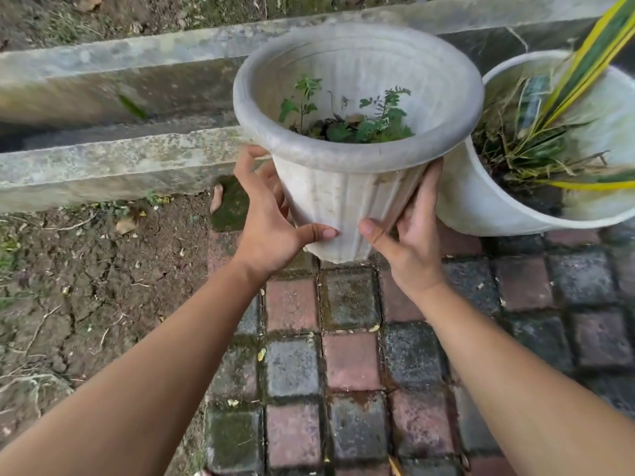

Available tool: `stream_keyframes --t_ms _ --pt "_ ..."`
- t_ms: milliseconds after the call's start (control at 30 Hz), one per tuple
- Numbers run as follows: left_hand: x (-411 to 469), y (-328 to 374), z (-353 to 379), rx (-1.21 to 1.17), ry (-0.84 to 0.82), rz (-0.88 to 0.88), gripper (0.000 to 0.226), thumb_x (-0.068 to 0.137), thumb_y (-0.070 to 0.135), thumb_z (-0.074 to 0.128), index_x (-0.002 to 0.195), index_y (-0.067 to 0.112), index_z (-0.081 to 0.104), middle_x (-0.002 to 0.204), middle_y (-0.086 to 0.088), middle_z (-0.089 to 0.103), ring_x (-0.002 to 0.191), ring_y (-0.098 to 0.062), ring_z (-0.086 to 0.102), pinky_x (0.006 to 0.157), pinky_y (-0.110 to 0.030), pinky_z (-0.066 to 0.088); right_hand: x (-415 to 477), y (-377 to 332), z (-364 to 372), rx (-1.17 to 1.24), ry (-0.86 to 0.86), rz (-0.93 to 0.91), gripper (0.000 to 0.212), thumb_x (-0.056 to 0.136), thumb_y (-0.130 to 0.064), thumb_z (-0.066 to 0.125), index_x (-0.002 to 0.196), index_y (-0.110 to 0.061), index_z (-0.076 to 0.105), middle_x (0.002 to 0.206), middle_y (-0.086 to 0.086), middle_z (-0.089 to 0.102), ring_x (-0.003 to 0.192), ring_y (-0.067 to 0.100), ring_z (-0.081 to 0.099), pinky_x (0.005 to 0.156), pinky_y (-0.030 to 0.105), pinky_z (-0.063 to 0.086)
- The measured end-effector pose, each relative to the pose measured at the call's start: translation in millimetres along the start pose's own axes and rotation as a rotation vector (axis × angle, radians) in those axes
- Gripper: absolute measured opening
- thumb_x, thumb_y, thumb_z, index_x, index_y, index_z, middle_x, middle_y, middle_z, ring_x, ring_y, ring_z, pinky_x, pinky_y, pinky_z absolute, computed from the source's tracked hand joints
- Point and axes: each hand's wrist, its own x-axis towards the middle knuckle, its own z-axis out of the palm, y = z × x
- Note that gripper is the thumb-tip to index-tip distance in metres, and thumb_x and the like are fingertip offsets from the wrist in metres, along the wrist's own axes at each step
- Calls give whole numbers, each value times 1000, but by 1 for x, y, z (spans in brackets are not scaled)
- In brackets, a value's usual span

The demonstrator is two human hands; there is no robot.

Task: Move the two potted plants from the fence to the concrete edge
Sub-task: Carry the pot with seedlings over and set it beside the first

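Red and grey paving bricks (350, 365) (mossy at the joints) beside cracked bare soil (103, 269).

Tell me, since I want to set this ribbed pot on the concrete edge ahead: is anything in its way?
Nothing visible blocks it. Both hands, left hand and right hand, hold the ribbed pot, and the concrete edge to its left looks bare. The second pot sits off to the right.

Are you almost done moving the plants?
Not yet. No pot sits on the concrete edge. Both hands, left and right, grip the ribbed pot. The striped-leaf pot is still waiting on the bricks.
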Motion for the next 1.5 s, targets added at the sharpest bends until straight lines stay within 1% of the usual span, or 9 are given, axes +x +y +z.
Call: stream_keyframes --t_ms 167,367,500,600,733,933,1033,1133,1500 --pt "2 -23 6 29 0 -113 128 64 -11 96 156 -2 8 148 -12 52 138 -17 60 119 -45 51 -3 21 3 -14 15 34 118 78 -64 82 162 -25 9 174 17 22 163 32 21 129 63 20" --pt "-4 -36 5 106 -56 -166 118 60 22 99 152 -9 34 147 -16 62 139 -19 63 119 -35 51 -9 25 -6 81 45 33 107 68 -55 90 153 -20 34 158 22 43 151 29 44 122 40 40" --pt "-28 -44 16 333 -53 -150 40 74 10 96 103 15 69 98 18 77 98 3 71 92 -14 54 -29 37 -19 26 115 86 88 66 -35 97 134 -39 43 142 -4 55 137 9 55 116 39 46" --pt "-40 -38 18 379 -85 -170 22 80 4 87 94 9 69 87 -3 71 81 -5 66 75 -22 55 -43 42 -22 22 103 143 80 66 -22 89 131 -37 46 136 -25 55 131 -11 55 113 29 47" --pt "-49 3 1 82 -14 -203 72 79 21 71 142 0 43 119 -20 61 104 -20 61 92 -43 61 -49 18 -32 98 80 271 72 72 -16 81 128 -50 51 137 -28 61 133 -5 57 117 27 46" --pt "-61 49 -32 -340 132 -303 28 99 28 39 124 31 51 113 -2 78 105 -30 76 84 -56 66 -44 -46 -49 297 146 383 52 88 -15 46 136 -35 50 114 -16 76 107 9 67 90 30 57" --pt "-60 70 -27 -234 102 -328 46 95 7 44 132 33 45 133 -7 65 106 -34 71 80 -53 67 -40 -73 -47 188 94 380 53 99 -19 54 150 -24 40 127 -6 73 109 2 68 93 26 60" --pt "-60 79 -17 -129 79 -383 73 97 -16 45 141 42 37 146 -7 60 104 -29 76 74 -51 69 -36 -83 -44 -47 51 381 73 102 -15 64 163 -20 25 145 10 60 119 21 67 102 49 59" --pt "-16 101 -25 -88 18 -498 106 93 -25 51 163 51 29 160 -9 48 118 -39 68 75 -36 69 -36 -94 -28 -153 181 490 85 102 -13 60 167 -36 11 147 11 54 107 40 66 90 65 57"
